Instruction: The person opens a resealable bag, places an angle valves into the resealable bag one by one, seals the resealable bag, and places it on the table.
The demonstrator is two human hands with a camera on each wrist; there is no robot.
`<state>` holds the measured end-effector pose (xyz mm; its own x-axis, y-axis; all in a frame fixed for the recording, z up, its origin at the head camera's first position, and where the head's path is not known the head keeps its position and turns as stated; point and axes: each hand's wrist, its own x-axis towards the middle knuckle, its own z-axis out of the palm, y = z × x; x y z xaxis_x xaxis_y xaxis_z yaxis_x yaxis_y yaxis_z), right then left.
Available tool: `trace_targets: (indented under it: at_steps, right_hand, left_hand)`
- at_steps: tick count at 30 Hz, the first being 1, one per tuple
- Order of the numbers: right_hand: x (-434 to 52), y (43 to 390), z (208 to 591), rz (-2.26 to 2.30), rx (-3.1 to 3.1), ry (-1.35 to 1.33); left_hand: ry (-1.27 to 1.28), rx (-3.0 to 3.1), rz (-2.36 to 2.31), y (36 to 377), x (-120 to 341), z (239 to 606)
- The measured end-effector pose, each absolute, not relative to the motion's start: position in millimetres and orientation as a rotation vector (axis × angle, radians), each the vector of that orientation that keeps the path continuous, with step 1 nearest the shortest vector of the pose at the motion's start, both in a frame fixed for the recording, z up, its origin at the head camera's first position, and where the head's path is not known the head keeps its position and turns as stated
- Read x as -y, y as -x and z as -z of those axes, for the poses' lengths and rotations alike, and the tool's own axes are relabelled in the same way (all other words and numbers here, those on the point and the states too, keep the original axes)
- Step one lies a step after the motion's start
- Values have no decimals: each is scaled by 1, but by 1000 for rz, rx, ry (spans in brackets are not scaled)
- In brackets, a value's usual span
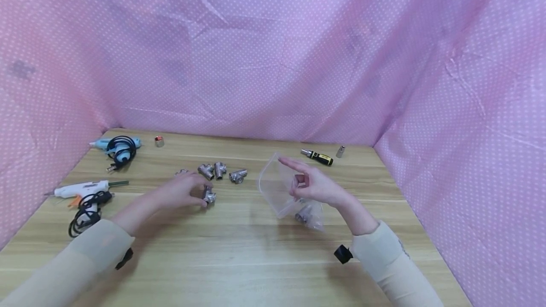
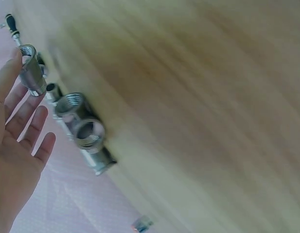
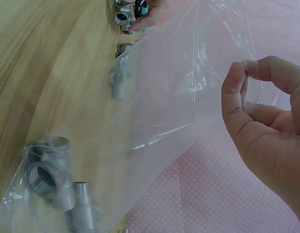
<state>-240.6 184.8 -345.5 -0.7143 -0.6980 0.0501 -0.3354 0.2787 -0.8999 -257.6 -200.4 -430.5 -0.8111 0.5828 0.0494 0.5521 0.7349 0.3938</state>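
Observation:
My left hand (image 1: 181, 191) pinches a threaded metal tee fitting (image 1: 209, 196) between thumb and fingers. In the left wrist view this fitting (image 2: 32, 75) shows its threaded opening, with the other fingers spread below it. Just beyond that hand lie several similar metal fittings (image 1: 220, 170), one partly hidden by the hand. To the right, my right hand (image 1: 320, 186) pinches the upper part of a clear zip bag (image 1: 273, 186) between thumb and finger, and the index finger reaches along its mouth. Metal fittings (image 3: 45, 177) sit in the bag's bottom corner.
At the left are a blue glue gun (image 1: 102, 143) with a coiled cord and a white glue gun (image 1: 87, 188). A small red-topped metal piece (image 1: 159, 141) stands near the back. Back right lie a black-and-yellow screwdriver (image 1: 321, 158) and a metal piece (image 1: 340, 151). Pink dotted cloth (image 1: 256, 60) surrounds the table.

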Motion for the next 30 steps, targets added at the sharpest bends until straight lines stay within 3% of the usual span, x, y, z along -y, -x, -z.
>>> trace_targets:
  at_steps: [15, 30]
  right_hand:
    - [-181, 241, 341, 1372, -2190, 951]
    - [-178, 242, 344, 1374, -2196, 925]
  left_hand:
    - [-1116, -2915, -830, 252, 168, 370]
    - [-1120, -2931, -1056, 231, 122, 326]
